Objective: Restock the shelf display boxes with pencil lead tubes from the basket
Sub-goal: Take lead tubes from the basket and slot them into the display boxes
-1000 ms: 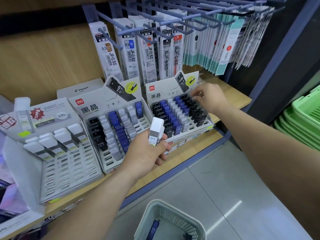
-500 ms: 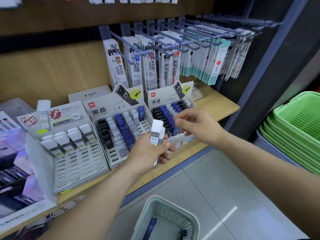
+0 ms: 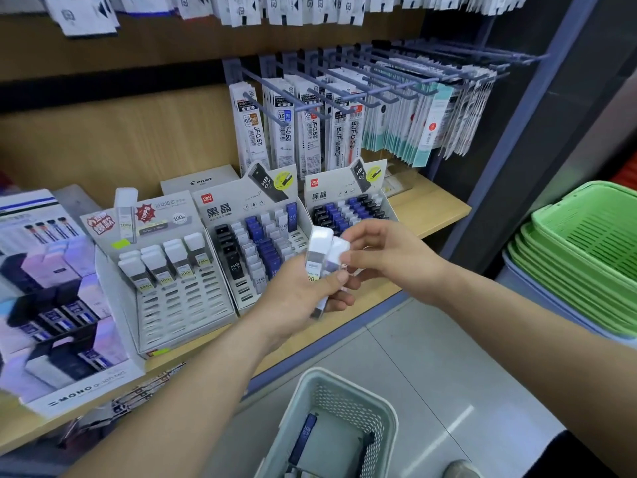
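Note:
My left hand (image 3: 303, 291) grips a small bunch of white-capped lead tubes (image 3: 319, 251) in front of the shelf. My right hand (image 3: 382, 257) pinches the top of one of those tubes (image 3: 336, 251). Behind them stand three grey display boxes: a left box (image 3: 179, 305) with a few white tubes and several bare slots, a middle box (image 3: 241, 208) with black, white and blue tubes, and a right box (image 3: 331, 191) nearly full. A pale basket (image 3: 344, 384) on the floor holds a blue tube (image 3: 305, 436).
Refill packs hang on pegs (image 3: 310, 108) above the boxes. A Mono display (image 3: 62, 305) stands at the left of the wooden shelf (image 3: 434, 208). Stacked green baskets (image 3: 579, 257) sit at the right. A shoe tip (image 3: 462, 469) shows by the basket.
My right hand has left the right display box and come back to the tubes in my left hand, now pinching one. The view has tilted up and pulled back slightly.

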A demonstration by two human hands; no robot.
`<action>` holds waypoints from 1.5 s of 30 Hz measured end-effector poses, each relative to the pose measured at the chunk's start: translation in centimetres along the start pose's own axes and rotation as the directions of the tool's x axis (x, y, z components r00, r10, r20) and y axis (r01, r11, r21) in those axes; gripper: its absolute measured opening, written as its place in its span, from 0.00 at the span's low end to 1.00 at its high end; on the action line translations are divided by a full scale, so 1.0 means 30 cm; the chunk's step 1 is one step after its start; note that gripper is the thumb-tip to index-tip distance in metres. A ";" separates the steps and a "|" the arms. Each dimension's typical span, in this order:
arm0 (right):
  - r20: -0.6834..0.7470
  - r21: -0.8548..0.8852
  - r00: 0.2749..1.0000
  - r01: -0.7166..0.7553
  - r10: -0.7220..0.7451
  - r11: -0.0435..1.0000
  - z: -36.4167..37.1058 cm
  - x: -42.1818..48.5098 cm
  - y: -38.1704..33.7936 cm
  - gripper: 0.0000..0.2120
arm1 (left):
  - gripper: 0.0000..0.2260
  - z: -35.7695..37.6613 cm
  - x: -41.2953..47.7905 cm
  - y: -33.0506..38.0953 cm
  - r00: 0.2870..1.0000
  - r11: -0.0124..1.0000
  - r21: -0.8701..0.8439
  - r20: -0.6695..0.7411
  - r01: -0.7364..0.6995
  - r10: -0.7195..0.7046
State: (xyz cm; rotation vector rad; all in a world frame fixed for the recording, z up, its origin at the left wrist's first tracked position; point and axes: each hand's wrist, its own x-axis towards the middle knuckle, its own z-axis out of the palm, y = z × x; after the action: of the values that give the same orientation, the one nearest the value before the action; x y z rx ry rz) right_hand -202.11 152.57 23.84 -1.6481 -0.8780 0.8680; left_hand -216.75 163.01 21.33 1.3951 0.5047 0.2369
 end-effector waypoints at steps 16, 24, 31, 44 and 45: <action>-0.102 0.126 0.994 0.040 -0.027 0.991 0.070 0.055 0.007 0.10 | 0.04 -0.138 -0.030 -0.017 0.980 0.982 0.171 -0.191 0.084 -0.051; -0.170 0.000 0.968 0.186 -0.184 0.982 0.201 0.146 -0.057 0.09 | 0.05 -0.365 -0.159 -0.028 0.933 0.956 0.271 -0.361 0.112 -0.006; -0.039 -0.322 0.931 0.331 -0.362 0.887 0.447 0.348 -0.114 0.09 | 0.02 -0.561 -0.323 -0.051 0.875 0.964 0.227 -0.484 0.139 -0.012; 0.157 -0.635 0.913 0.385 -0.376 0.669 0.582 0.481 -0.028 0.07 | 0.06 -0.662 -0.376 -0.071 0.889 0.960 0.259 -0.457 0.104 0.027; 0.173 -0.645 0.911 0.392 -0.374 0.656 0.579 0.481 -0.029 0.06 | 0.06 -0.666 -0.375 -0.071 0.887 0.961 0.256 -0.460 0.103 0.028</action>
State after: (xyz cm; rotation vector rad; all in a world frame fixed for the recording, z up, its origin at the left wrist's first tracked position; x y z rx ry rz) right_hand -210.55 173.04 19.35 -1.9343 -1.6293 0.2622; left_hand -236.26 175.13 19.66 1.6014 0.9899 0.4889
